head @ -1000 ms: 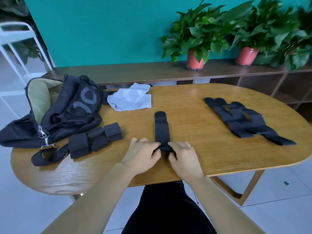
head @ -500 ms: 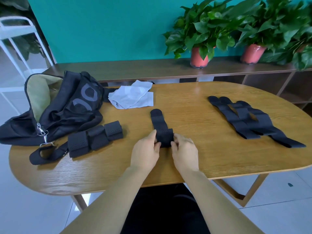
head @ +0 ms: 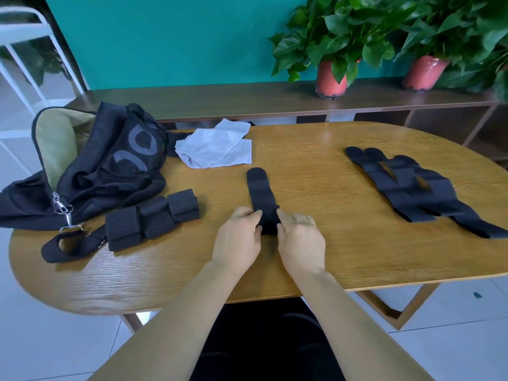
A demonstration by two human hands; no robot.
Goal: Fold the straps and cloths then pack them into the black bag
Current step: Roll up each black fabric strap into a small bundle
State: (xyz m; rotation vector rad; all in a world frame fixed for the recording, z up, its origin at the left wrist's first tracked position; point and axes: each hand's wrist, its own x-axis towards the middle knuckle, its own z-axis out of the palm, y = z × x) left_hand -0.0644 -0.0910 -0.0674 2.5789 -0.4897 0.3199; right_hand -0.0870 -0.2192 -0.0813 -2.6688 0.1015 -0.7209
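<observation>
Black fabric, the strap (head: 261, 191) lay on the table (head: 316, 166) with its long axis running straight away from the person. Its rounded far end pointed toward the cloth (head: 217, 148), and its near end was doubled over into a thick fold. Both hands met at that fold, the left hand (head: 237, 237) on its left edge and the right hand (head: 301, 237) on its right edge. The fingers (head: 254, 214) of each curled inward and pinched the folded part from the sides. How the tips lay under the fabric could not be told.

The flat, unfolded length lay ahead of the fingers, not toward the body. The next turn would therefore probably have to go forward along that axis. Neither hand was nearer, since they flanked the fold evenly, which should help keep its edges square.

To the left of the strap sat the folded straps (head: 154, 220), three bundles side by side and touching. A carry loop (head: 63, 246) with a metal clip lay just beside them. Farther left of the strap, and a little beyond it, the black bag (head: 110, 166) slumped with its mouth open, showing a pale lining. Nothing seemed packed in it yet, as far as could be seen. The pale grey cloth lay loosely heaped beyond the strap's far end, next to the bag. Well apart to the strap's right, the loose straps (head: 412, 188) lay flat and overlapping, not yet folded. Beyond all of this stood a shelf (head: 247, 97) carrying plant pots (head: 331, 81).
</observation>
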